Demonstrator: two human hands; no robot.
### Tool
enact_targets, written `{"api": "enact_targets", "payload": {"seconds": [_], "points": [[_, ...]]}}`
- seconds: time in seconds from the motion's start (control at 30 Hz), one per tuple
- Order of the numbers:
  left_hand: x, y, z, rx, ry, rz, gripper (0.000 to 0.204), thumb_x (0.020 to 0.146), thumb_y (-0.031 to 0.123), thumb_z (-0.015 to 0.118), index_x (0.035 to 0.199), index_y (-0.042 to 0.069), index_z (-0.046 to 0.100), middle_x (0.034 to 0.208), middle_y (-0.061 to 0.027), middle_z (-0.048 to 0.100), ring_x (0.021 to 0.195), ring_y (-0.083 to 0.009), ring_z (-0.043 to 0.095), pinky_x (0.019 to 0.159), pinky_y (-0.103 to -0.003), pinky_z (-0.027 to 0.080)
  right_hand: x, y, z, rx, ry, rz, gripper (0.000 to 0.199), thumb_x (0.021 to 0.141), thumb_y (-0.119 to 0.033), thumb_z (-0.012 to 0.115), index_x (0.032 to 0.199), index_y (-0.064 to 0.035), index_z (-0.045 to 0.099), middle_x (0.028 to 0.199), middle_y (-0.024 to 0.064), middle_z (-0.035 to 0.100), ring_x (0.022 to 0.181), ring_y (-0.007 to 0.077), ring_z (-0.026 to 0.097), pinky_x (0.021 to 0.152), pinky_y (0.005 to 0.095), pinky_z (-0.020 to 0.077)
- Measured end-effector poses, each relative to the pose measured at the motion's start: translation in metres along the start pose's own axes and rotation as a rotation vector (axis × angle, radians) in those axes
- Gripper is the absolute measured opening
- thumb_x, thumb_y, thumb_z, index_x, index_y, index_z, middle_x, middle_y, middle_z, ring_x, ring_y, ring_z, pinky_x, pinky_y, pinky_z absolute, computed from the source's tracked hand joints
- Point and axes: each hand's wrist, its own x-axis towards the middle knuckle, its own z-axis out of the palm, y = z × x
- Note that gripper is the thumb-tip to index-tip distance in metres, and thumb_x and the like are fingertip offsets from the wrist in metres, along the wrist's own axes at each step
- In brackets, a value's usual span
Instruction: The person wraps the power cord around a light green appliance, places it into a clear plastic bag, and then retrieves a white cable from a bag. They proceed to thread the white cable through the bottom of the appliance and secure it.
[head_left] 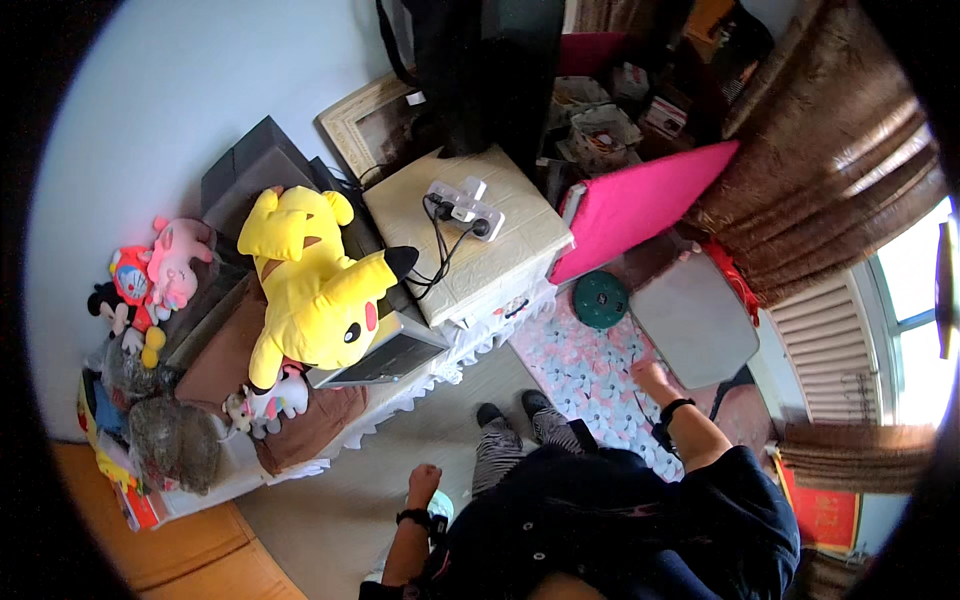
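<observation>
Where right hand [653, 384] hangs | pale panel [698, 318] | long axis toward lower right

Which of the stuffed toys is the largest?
The yellow stuffed toy with the black-tipped ear; the others, such as the pink toy to its left, are clearly smaller.

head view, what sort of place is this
Most likely a lived-in room in someone's home: a big yellow plush toy lies among smaller soft toys, and a brown curtain hangs near a ribbed radiator by the window.
</observation>
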Motion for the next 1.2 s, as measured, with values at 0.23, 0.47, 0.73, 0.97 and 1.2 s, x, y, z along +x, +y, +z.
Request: {"api": "enact_targets", "payload": {"seconds": [0.23,0.47,0.73,0.97,1.2], "points": [[0.052,0.078,-0.045,-0.085,0.058,0.195,0.027,0.076,0.028,0.057,0.084,0.002,0.061,0.081,-0.0178,0.063,0.079,-0.0351,0.059,0.069,-0.041,0.047,-0.112,0.073,-0.013,0.881,0.079,0.445,0.022,0.084,-0.026,0.054,0.098,-0.0098,0.057,0.087,0.0060,0.063,0.074,0.0214,0.062,0.057,0.0400,0.0498],[0.079,0.098,-0.045,0.108,-0.020,0.331,0.029,0.080,0.030,0.052,0.079,0.002,0.059,0.084,-0.0203,0.062,0.081,-0.0388,0.057,0.067,-0.045,0.046,-0.084,0.045,-0.039,1.235,-0.096,0.266,0.016,0.085,-0.015,0.054,0.097,-0.0050,0.056,0.086,0.0097,0.060,0.075,0.0241,0.061,0.063,0.0406,0.0517],[0.106,0.027,0.008,0.404,0.018,0.629,0.018,0.077,0.012,0.048,0.063,0.003,0.055,0.070,-0.0161,0.059,0.070,-0.0356,0.058,0.061,-0.045,0.047,0.028,-0.229,-0.252,1.302,0.099,-0.434,0.021,0.088,-0.022,0.054,0.096,-0.0029,0.056,0.084,0.0064,0.060,0.071,0.0172,0.060,0.065,0.0291,0.0513],[0.075,0.167,0.025,-0.218,-0.109,-0.405,0.031,0.073,0.023,0.056,0.087,-0.004,0.062,0.074,-0.0118,0.064,0.067,-0.0200,0.063,0.056,-0.033,0.050,0.270,-0.315,-0.358,1.366,-0.032,-0.230,0.049,0.090,-0.021,0.049,0.130,0.0019,0.033,0.127,0.0238,0.040,0.115,0.0350,0.044,0.093,0.0415,0.0416],[0.032,0.242,0.030,-0.339,-0.032,-0.555,0.029,0.075,0.018,0.055,0.093,-0.004,0.061,0.080,-0.0101,0.064,0.066,-0.0196,0.064,0.050,-0.030,0.047,0.385,-0.339,-0.343,1.082,0.046,0.074,0.057,0.088,-0.023,0.052,0.135,-0.0024,0.026,0.137,0.0221,0.025,0.122,0.0381,0.032,0.096,0.0477,0.0345]]}}
